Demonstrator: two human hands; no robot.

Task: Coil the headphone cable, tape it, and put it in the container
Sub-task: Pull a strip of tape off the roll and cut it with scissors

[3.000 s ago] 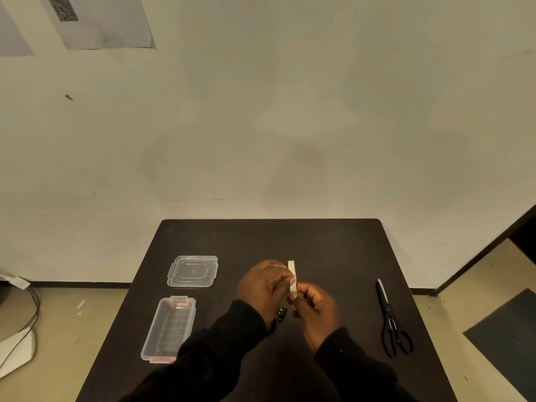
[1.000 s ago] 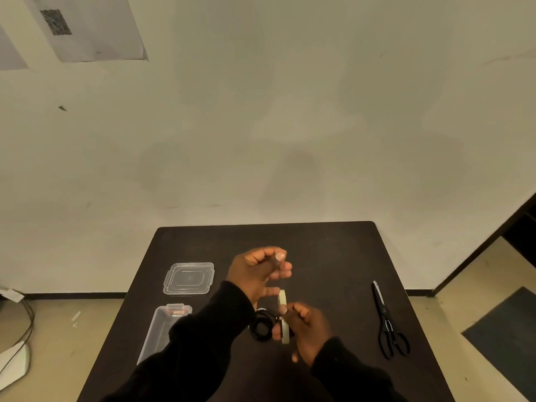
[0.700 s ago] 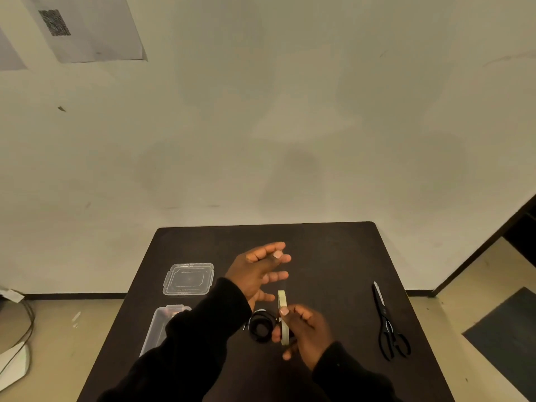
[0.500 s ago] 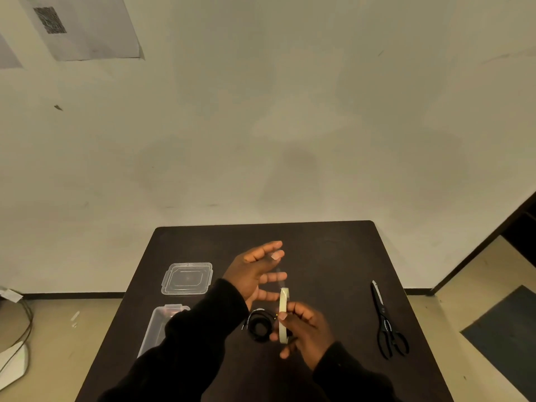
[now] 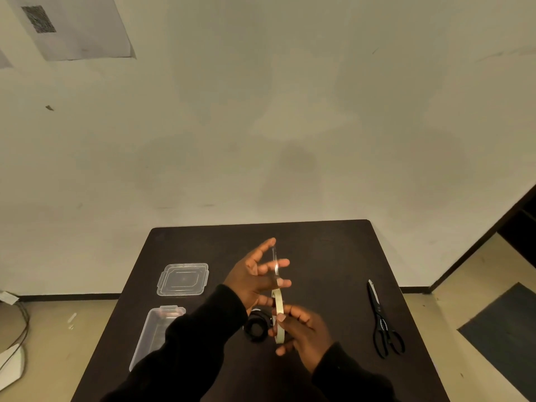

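The coiled black headphone cable lies on the dark table, just left of my right hand. My right hand is closed around a pale roll of tape, held on edge above the table. A clear tape strip stretches from the roll up to the top fingertips of my left hand, whose other fingers are spread. The clear container stands open at the left, partly hidden by my left sleeve.
The container's clear lid lies behind it on the table. Black scissors lie near the right edge. A wall stands close behind the table. Cables and a white object lie on the floor at the left.
My left hand has risen away from the roll, drawing out a longer strip of tape. My right hand keeps the roll beside the coiled cable.
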